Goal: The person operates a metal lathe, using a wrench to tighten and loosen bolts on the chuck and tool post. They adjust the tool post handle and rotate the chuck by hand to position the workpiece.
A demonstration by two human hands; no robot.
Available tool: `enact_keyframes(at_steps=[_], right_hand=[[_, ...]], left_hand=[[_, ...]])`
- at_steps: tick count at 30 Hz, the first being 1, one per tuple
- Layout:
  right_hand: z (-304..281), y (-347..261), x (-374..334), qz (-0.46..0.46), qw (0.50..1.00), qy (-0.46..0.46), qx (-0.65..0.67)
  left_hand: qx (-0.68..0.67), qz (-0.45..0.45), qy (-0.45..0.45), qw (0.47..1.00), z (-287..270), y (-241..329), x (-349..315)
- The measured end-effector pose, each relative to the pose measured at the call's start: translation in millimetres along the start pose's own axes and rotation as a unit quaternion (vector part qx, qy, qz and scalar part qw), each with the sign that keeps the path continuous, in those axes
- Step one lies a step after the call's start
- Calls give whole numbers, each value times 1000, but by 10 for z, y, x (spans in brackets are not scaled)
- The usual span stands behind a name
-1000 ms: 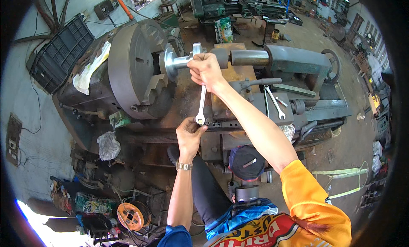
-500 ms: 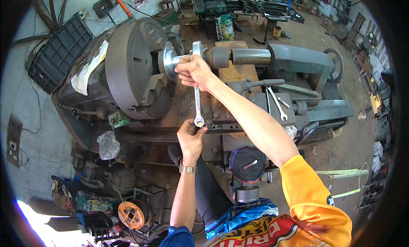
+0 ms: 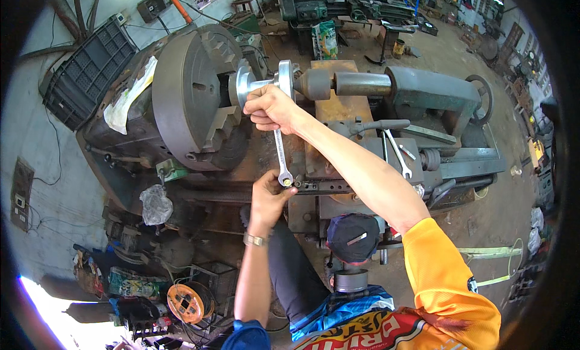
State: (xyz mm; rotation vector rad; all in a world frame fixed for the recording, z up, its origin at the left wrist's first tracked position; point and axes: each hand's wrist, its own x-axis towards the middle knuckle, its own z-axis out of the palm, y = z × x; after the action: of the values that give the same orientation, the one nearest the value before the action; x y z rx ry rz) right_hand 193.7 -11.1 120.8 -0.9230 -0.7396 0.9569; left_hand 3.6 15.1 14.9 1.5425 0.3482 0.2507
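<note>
My right hand [image 3: 270, 110] is closed around the upper part of a silver spanner [image 3: 280, 152], in front of a shiny flanged metal workpiece [image 3: 285, 78] set in a large lathe. The spanner slants down, and its open-ended jaw sits around a small yellowish bolt head or nut [image 3: 287, 182]. My left hand [image 3: 270, 196] is at that lower end, thumb and fingers pinched about the fastener by the jaw; the fingers partly hide what they hold. The workpiece lies between the lathe chuck [image 3: 184, 93] and the tailstock [image 3: 432, 93].
Another spanner [image 3: 397, 154] lies on the carriage, by a lever [image 3: 380, 125]. Below the carriage is a round dark cap-like thing [image 3: 353, 238]. A plastic bag [image 3: 156, 204] hangs at the lathe's left front. An orange cable reel [image 3: 186, 303] stands at lower left. A green machine [image 3: 308, 9] stands behind.
The spanner and both hands have shifted slightly down toward me, and the spanner leans a little more. The whole view has also moved slightly. Both grips stay the same.
</note>
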Motion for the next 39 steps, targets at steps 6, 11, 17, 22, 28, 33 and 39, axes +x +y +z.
enact_keyframes(at_steps=[6,11,17,22,28,33,39], right_hand=[[7,22,34,-21,990,68,-125],[-12,8,123,-98,907,92,-399],[-52,-29,140,-84,909,80,-401],[0,82,260,-75,942,11,-326],[234,111,351,-38,950,-21,-309],[368,312,459,-38,965,-118,-233],[503,384,547,-64,911,-157,-376]], left_hand=[[-292,74,-189,935,-270,421,742],[-387,-24,-205,899,-48,521,843],[-354,7,-93,931,119,594,735],[-378,35,-30,925,127,592,680],[-435,63,31,898,117,544,608],[-463,86,108,876,98,489,499],[-517,91,228,820,117,448,396]])
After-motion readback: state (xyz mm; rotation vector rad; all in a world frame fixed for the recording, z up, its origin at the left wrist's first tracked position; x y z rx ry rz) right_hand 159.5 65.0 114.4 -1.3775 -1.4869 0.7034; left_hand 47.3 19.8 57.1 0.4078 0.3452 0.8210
